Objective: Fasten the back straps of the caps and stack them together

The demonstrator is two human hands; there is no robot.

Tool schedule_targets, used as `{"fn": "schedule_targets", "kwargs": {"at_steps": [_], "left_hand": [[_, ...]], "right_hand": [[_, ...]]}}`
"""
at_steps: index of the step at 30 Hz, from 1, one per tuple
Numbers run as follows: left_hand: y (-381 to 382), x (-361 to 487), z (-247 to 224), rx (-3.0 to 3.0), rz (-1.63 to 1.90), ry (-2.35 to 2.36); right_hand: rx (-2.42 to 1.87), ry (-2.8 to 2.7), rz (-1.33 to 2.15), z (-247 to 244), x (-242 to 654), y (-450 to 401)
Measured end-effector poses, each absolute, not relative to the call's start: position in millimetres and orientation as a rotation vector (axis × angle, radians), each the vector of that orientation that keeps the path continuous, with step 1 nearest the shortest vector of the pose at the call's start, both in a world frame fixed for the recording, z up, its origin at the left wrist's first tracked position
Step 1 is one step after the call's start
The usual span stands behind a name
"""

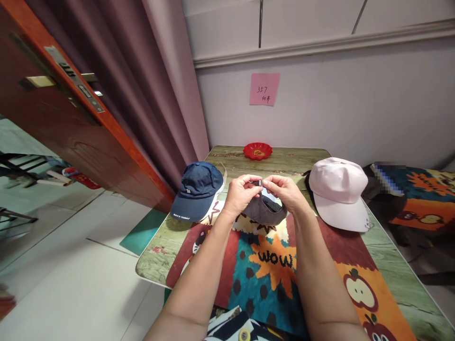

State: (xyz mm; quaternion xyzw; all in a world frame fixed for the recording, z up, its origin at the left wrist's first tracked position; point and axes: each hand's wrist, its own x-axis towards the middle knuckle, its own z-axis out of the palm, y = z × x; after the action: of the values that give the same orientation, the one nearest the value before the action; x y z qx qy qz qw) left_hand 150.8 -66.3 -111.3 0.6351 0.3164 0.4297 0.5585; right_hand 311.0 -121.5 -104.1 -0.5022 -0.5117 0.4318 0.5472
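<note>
Both my hands meet over the middle of the table at the back strap of a dark grey cap (272,215). My left hand (243,192) pinches the strap on one side of its small metal buckle (260,183). On the buckle's other side, my right hand (282,190) grips the strap between thumb and fingers. The cap hangs below the strap, its rear opening facing me, with its brim out of sight. To the left lies a navy blue cap (199,187) with small white lettering on its brim. A pale pink cap (337,189) with rings at its brim sits on the right.
A red scalloped dish (258,151) stands at the table's back edge. A colourful cartoon mat (245,279) covers much of the wood-patterned table (156,265). At left are an open wooden door (106,137) and a curtain (167,85). A pink note (265,89) is on the wall.
</note>
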Motion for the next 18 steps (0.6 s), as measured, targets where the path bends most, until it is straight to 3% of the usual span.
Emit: {"fn": "schedule_targets", "kwargs": {"at_steps": [18], "left_hand": [[-59.3, 149.4, -116.1, 1.59, 0.98, 0.753]], "right_hand": [[-1.032, -1.135, 0.987, -122.1, 307.6, -108.0]]}}
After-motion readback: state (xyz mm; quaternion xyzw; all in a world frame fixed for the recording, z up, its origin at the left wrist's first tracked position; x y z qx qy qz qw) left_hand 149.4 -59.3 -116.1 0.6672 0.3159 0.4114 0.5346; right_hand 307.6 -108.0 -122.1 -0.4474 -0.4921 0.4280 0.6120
